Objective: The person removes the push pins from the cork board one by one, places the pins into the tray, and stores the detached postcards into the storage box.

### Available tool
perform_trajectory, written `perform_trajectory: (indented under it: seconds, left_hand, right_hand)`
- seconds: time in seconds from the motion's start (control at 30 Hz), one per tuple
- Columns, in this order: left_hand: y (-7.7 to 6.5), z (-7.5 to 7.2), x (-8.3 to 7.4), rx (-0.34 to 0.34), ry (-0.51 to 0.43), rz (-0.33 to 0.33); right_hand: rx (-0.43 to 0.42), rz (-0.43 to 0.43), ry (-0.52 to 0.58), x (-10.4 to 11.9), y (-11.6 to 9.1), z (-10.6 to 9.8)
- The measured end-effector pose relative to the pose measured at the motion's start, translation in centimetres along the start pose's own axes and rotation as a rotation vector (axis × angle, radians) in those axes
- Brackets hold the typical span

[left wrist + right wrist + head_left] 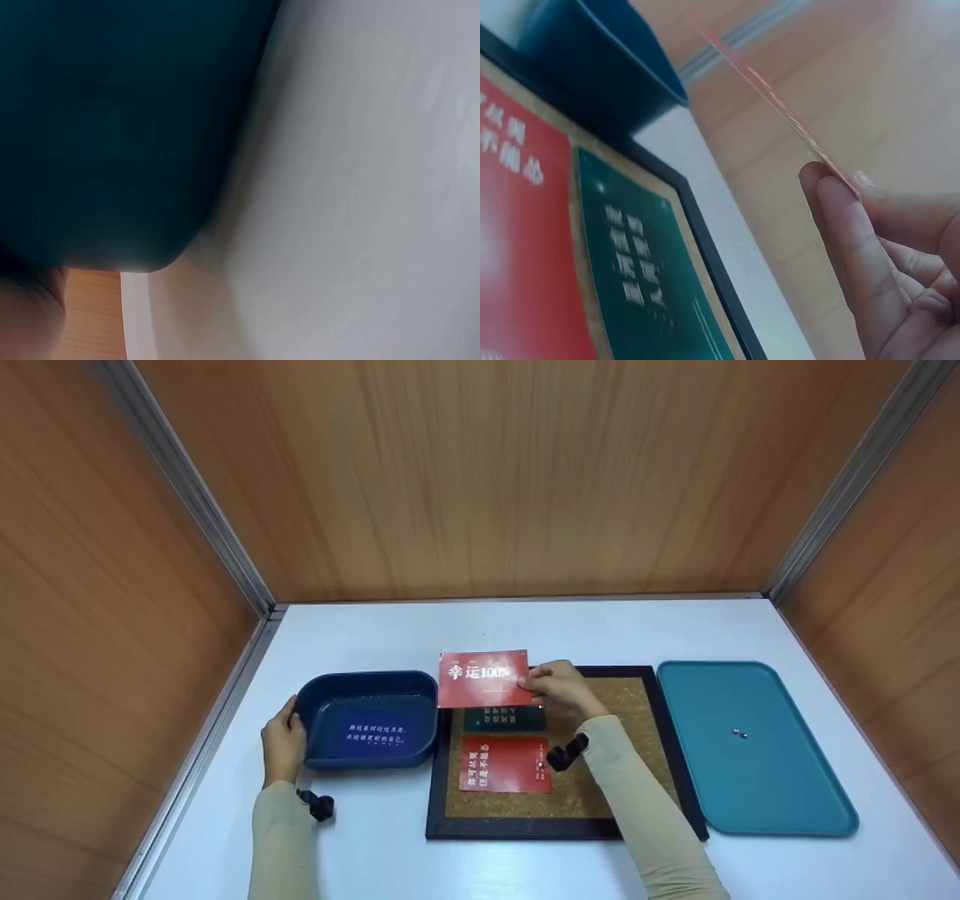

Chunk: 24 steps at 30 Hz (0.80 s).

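Observation:
My right hand (562, 688) pinches the right edge of a red card (480, 681) with white lettering, between thumb and fingers. The card is held up above the upper left of a cork board (600, 780) in a black frame. On the board lie a green card (510, 720), partly hidden behind the held card, and another red card (504, 769). My left hand (284, 744) grips the left side of a deep blue basin (371, 763). Inside the basin lies a dark blue card (375, 731). The left wrist view shows mostly the basin's outer wall (112, 150).
To the right of the board, a teal tray (772, 780) holds a few tiny shiny pieces (739, 733). Everything stands on a white table (360, 840). Wood-grain panels (517, 480) with metal edging enclose its back and sides.

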<state>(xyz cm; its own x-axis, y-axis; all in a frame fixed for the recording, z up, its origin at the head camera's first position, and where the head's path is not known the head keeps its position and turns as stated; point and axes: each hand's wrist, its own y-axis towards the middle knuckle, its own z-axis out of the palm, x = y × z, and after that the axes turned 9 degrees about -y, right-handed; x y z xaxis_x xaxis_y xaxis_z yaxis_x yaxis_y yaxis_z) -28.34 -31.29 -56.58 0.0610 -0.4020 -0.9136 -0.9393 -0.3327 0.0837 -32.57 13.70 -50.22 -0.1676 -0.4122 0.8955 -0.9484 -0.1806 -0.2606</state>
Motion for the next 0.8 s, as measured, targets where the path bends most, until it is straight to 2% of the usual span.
perform_trajectory:
  seconds: [0.17, 0.37, 0.6, 0.8]
  left_hand:
    - [0.1, 0.0, 0.0, -0.003, 0.011, 0.011]
    - [0.1, 0.1, 0.0, -0.004, 0.009, 0.016]
    - [0.1, 0.2, 0.0, 0.001, 0.002, 0.012]
    - [0.2, 0.2, 0.1, -0.006, -0.004, 0.040]
  right_hand:
    - [0.029, 0.014, 0.129, 0.8, 0.5, 1.8]
    - [0.038, 0.033, 0.172, 2.0, 0.7, 3.9]
    - [0.042, -0.003, 0.139, 2.4, 1.0, 6.4]
    - [0.046, -0.023, 0.126, 2.7, 1.1, 8.3]
